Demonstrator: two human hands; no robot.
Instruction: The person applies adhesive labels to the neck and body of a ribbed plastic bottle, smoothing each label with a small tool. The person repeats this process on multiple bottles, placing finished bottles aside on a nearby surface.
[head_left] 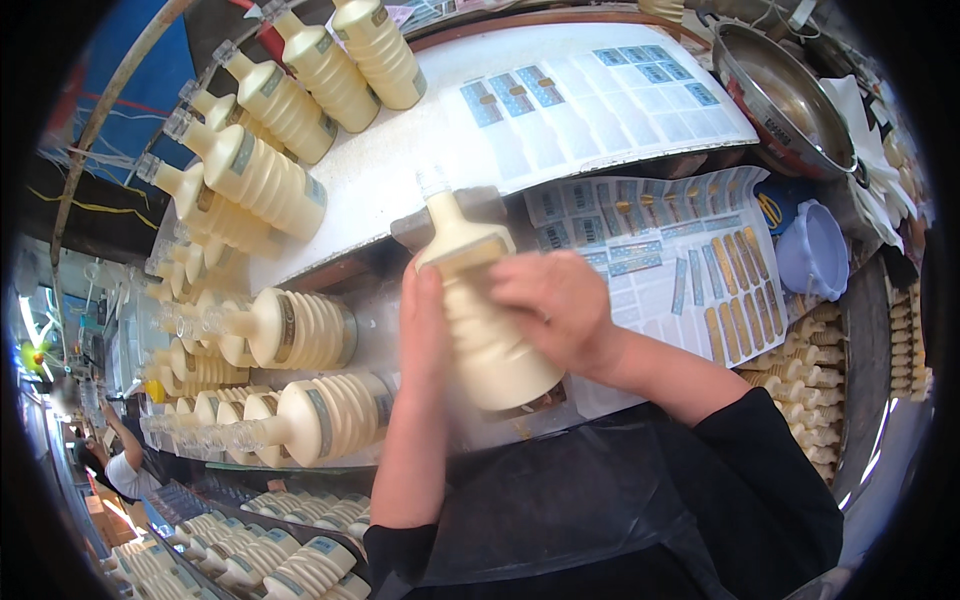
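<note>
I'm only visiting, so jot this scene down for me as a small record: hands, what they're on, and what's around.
Left hand: holds the side of a cream bottle
Right hand: fingers at the bottle's upper label, blurred
Bottle: ribbed body, clear top pointing away from the person
Left side: more cream bottles, many labelled
Ahead: partly used sticker sheet
Right side: second sticker sheet, lavender bucket, large metal pan
Far left: another person

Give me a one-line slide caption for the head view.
Left hand holds a ribbed cream bottle, right hand blurred over its front; label sheet and more bottles nearby.
</note>
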